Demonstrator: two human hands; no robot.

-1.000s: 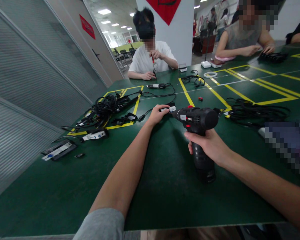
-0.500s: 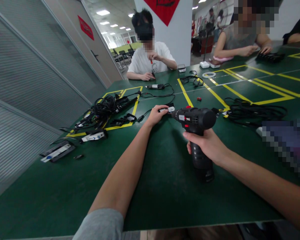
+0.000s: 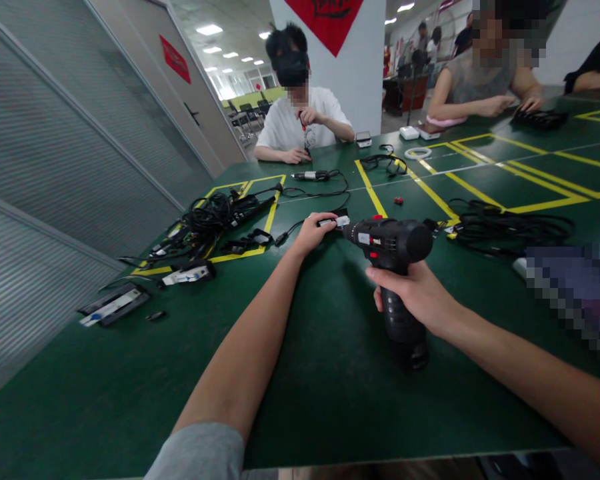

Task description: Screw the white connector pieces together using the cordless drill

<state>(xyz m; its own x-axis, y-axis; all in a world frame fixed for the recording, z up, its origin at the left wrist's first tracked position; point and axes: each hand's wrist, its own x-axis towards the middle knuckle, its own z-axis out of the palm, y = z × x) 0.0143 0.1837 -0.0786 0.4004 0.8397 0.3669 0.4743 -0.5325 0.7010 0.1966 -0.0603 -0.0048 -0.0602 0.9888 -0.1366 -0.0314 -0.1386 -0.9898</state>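
My right hand (image 3: 415,290) is wrapped round the handle of a black cordless drill (image 3: 395,243) with red buttons. The drill points left and away, its tip at a small black part with a white label (image 3: 342,221). My left hand (image 3: 314,231) grips that part against the green table, fingers closed over its left side. The drill hides where the tip meets the part. A black cable with a plug (image 3: 281,239) lies just left of my left hand.
A heap of black cables (image 3: 215,217) lies at left, with two black-and-white parts (image 3: 187,273) nearer me. More coiled cable (image 3: 510,223) is at right, beside a blurred flat object (image 3: 575,287). A pen-shaped tool (image 3: 311,175) lies ahead. Two people sit across the table.
The view tilts up very slightly. Both hands, the drill and the labelled part stay in nearly the same place.
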